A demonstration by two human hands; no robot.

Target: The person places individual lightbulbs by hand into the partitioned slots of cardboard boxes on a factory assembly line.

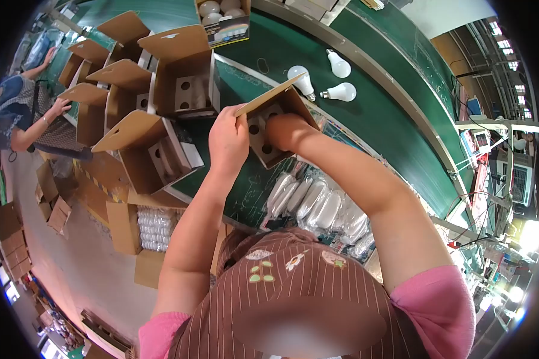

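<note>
My left hand (pixel 229 136) pinches the raised flap of a small open cardboard box (pixel 272 97) on the green work surface (pixel 236 188). Inside that box is my right hand (pixel 288 133), its fingers hidden by the box walls and the insert. Round holes show in the insert near my right hand. Just beyond the box lie three white light bulbs (pixel 342 92) with metal bases. Close to my right forearm, on the near side, several clear-wrapped white packs (pixel 317 206) are heaped together.
Several open cardboard boxes (pixel 182 72) with holed inserts stand to the left. A box of bulbs (pixel 224 30) sits at the back. Another person (pixel 36 116) is at the far left. A carton (pixel 123 227) of wrapped items stands below. A rail (pixel 395 102) runs along the right.
</note>
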